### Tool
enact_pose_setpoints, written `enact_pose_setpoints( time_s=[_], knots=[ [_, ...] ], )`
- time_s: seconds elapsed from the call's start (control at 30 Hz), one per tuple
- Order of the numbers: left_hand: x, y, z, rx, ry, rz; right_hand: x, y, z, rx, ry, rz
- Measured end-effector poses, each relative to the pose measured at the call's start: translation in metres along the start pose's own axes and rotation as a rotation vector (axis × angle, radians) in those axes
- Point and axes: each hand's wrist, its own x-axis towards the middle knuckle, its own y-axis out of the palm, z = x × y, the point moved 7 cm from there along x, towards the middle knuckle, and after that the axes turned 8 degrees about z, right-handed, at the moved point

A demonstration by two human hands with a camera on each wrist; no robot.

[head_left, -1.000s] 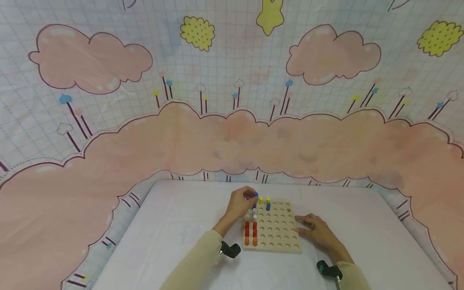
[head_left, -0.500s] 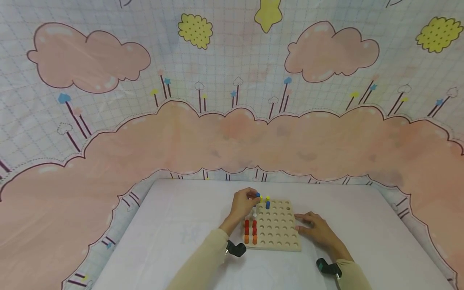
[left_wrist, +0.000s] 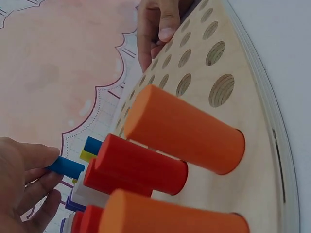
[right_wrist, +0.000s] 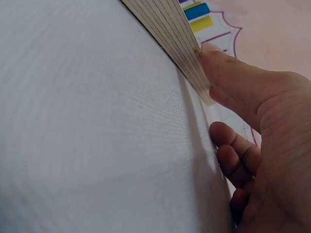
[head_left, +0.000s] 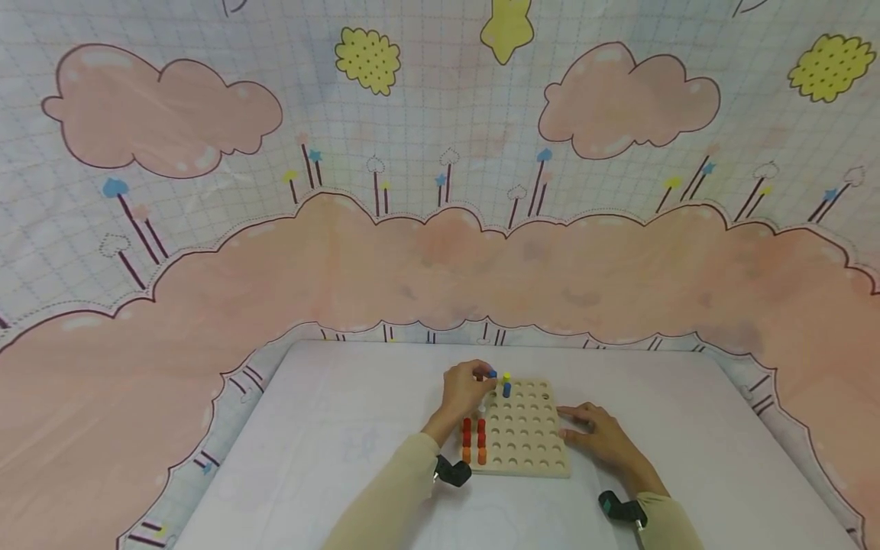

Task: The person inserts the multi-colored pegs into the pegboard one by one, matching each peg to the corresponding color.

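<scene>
In the head view my left hand (head_left: 459, 396) holds a blue peg (left_wrist: 67, 167) between thumb and fingertips, over the far left part of a wooden pegboard (head_left: 529, 445). Just right of it stand another blue peg (head_left: 506, 390) and a yellow peg (head_left: 506, 377). Orange pegs (left_wrist: 187, 133) and red pegs (left_wrist: 146, 164) fill holes at the board's near left. White and purple pegs are partly hidden behind the left hand. My right hand (head_left: 603, 437) touches the board's right edge with loosely bent fingers; its thumb lies against the side in the right wrist view.
A white cloth-covered table (head_left: 330, 428) carries the board. Behind it hangs a printed backdrop (head_left: 440, 267) with clouds and stars. Rows of holes (left_wrist: 215, 53) run across the board. Dark wrist cameras (head_left: 454, 471) sit at both sleeves.
My left hand has shifted slightly right and down with the blue peg, now covering the nearer yellow peg. The right hand stays at the board's edge.
</scene>
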Motion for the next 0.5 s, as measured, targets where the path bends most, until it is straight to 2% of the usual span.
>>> enact_pose_setpoints(
  time_s=[0.27,0.5],
  knots=[
    [0.0016,0.002,0.0009,0.065,0.047,-0.003,0.0018,0.0012,-0.0002,0.007,0.013,0.001],
    [0.0035,0.0042,0.0034,0.107,0.045,-0.001,0.0024,0.001,0.0003,0.005,0.014,-0.004]
  ],
)
